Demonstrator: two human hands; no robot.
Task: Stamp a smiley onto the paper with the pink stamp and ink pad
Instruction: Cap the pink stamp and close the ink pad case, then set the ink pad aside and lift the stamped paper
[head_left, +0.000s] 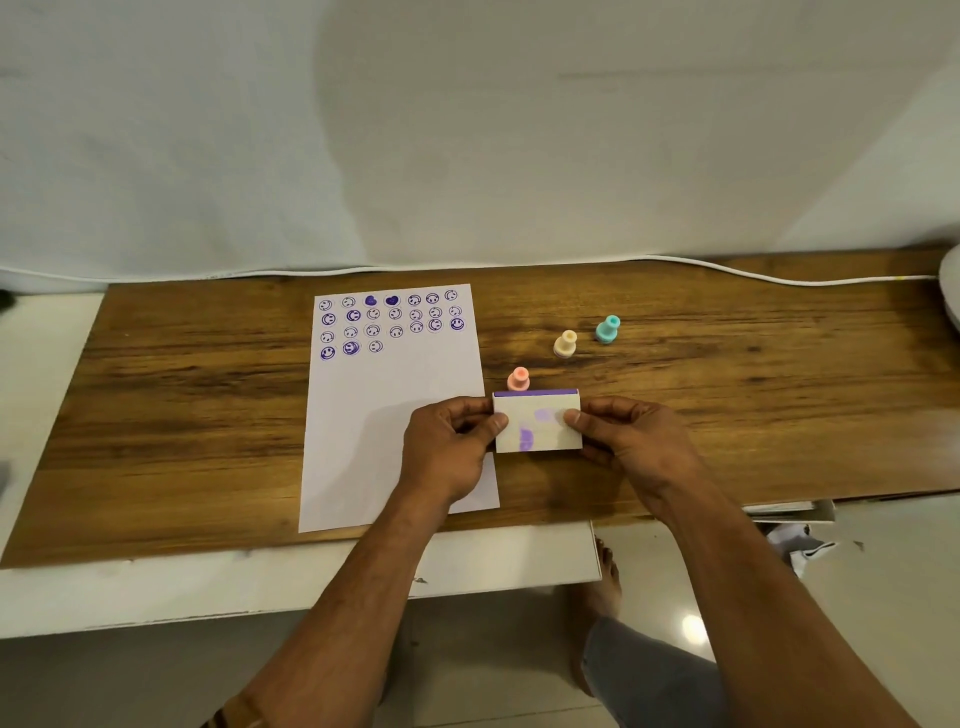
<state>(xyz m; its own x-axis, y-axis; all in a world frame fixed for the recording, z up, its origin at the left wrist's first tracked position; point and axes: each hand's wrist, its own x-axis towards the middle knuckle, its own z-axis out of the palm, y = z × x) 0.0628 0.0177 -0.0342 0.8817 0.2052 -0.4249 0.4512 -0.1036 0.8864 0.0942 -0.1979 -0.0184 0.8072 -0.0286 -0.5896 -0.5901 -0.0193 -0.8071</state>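
Note:
A white sheet of paper (395, 415) lies on the wooden board (208, 405), its top rows filled with several purple smileys and two hearts. The ink pad (537, 421), a small white box with purple smudges and a purple far edge, sits just right of the paper. My left hand (449, 447) grips its left side and my right hand (628, 441) grips its right side. The pink stamp (518, 379) stands upright right behind the ink pad, touched by neither hand.
A yellow stamp (565, 344) and a teal stamp (608, 329) stand further back right on the board. A white cable (727, 270) runs along the board's far edge by the white wall. The board rests on a white table (260, 587).

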